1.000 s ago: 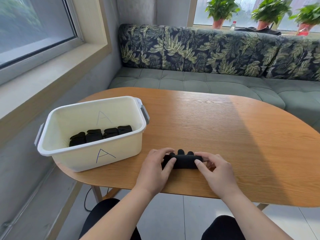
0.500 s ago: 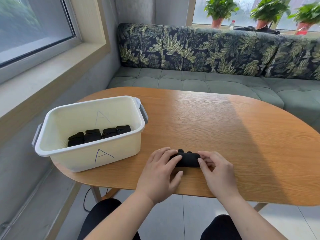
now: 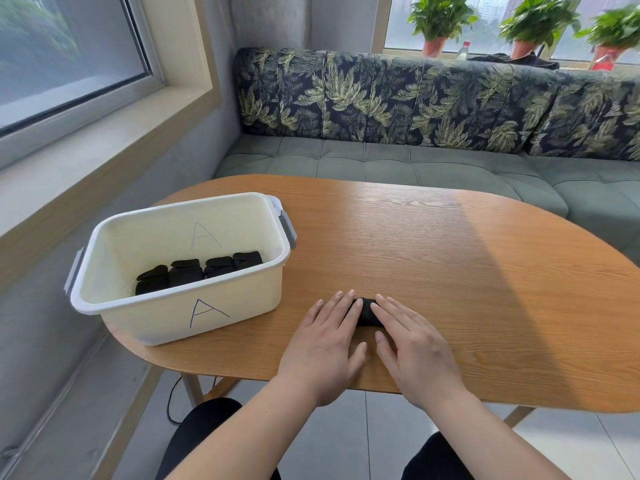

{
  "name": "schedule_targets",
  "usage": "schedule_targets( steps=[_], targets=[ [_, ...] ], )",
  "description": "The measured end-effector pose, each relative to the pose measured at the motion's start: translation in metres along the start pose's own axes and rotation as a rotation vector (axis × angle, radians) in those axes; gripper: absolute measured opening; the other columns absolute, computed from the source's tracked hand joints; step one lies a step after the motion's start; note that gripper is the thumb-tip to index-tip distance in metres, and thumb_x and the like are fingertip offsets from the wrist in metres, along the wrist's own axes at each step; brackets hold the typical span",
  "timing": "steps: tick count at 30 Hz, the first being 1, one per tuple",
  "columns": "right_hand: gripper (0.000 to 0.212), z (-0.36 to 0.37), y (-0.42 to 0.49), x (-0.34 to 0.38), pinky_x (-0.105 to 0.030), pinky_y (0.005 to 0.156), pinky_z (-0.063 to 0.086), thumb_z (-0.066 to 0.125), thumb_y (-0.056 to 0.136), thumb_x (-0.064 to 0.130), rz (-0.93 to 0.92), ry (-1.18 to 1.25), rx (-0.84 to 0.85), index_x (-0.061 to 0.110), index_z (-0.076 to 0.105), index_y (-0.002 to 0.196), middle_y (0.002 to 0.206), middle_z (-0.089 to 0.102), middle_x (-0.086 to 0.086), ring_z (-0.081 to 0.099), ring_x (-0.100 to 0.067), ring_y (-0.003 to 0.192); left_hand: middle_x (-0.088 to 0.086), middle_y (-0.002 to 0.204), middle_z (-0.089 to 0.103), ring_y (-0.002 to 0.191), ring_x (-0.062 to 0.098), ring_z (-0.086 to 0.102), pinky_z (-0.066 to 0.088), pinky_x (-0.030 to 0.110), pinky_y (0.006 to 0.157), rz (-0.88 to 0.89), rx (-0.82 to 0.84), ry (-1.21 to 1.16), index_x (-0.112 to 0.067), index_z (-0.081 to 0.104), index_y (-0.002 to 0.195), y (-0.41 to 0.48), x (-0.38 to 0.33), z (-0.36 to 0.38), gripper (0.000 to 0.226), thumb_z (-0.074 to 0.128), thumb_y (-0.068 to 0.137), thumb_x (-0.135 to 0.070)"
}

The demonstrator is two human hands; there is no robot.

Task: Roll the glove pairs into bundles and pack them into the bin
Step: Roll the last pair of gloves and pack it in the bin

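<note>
An oval wooden table (image 3: 450, 254) stands before me. At its left end sits a cream plastic bin (image 3: 242, 306) marked A. Near the front edge lies a black glove roll (image 3: 365, 310), under the fingers of my flat left hand (image 3: 325, 344) and right hand (image 3: 412, 344).

**Both hands flat, palms down, side by side**

The left hand (image 3: 325, 344) and right hand (image 3: 412, 344) lie just below the middle of the frame, backs up. The fingers are straight and angled slightly toward each other. The left fingers (image 3: 341, 306) and right fingers (image 3: 391, 310) press down on a dark glove roll (image 3: 365, 311), most of it hidden under them. Both thumbs point inward, close together but apart. The bare left forearm (image 3: 225, 441) rises from the bottom edge left of centre, the right forearm (image 3: 502, 441) from the lower right. Both wrists are straight.
</note>
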State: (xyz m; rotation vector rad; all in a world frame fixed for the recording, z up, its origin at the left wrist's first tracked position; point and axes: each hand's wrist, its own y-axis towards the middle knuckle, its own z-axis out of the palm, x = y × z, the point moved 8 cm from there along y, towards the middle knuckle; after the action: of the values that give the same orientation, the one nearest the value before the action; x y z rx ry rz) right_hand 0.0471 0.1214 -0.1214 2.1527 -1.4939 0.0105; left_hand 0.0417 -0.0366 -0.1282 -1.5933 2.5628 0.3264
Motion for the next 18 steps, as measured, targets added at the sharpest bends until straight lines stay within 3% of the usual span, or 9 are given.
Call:
schedule_targets(
  steps=[5, 13, 18],
  targets=[
    [0.053, 0.002, 0.001, 0.0, -0.039, 0.123, 0.041, 0.04, 0.106, 0.041, 0.01, -0.029, 0.026, 0.026, 0.055, 0.155, 0.165, 0.047, 0.012, 0.038, -0.005, 0.155, -0.004, 0.179, -0.012, 0.163, 0.011, -0.019, -0.001, 0.042, 0.134, 0.021, 0.019, 0.011, -0.021, 0.001, 0.172, 0.001, -0.002, 0.0, 0.075, 0.023, 0.109, -0.057],
    [0.041, -0.011, -0.007, 0.008, -0.038, 0.115, 0.05, 0.05, 0.105, 0.027, -0.028, -0.014, -0.099, 0.016, 0.072, 0.138, 0.148, 0.065, 0.002, 0.057, -0.015, 0.142, -0.002, 0.18, 0.009, 0.165, 0.011, -0.001, -0.002, 0.029, 0.131, 0.105, -0.064, -0.018, -0.017, 0.021, 0.171, -0.004, -0.009, -0.005, 0.068, 0.031, 0.11, -0.048],
    [0.037, -0.013, -0.005, 0.006, -0.037, 0.106, 0.057, 0.054, 0.102, 0.023, 0.003, 0.023, -0.124, 0.017, 0.075, 0.132, 0.142, 0.069, 0.005, 0.063, -0.012, 0.134, -0.004, 0.18, 0.007, 0.165, 0.009, -0.005, -0.001, 0.03, 0.132, 0.098, -0.037, -0.065, -0.019, 0.019, 0.171, -0.003, -0.007, -0.005, 0.07, 0.033, 0.11, -0.048]
  ],
)
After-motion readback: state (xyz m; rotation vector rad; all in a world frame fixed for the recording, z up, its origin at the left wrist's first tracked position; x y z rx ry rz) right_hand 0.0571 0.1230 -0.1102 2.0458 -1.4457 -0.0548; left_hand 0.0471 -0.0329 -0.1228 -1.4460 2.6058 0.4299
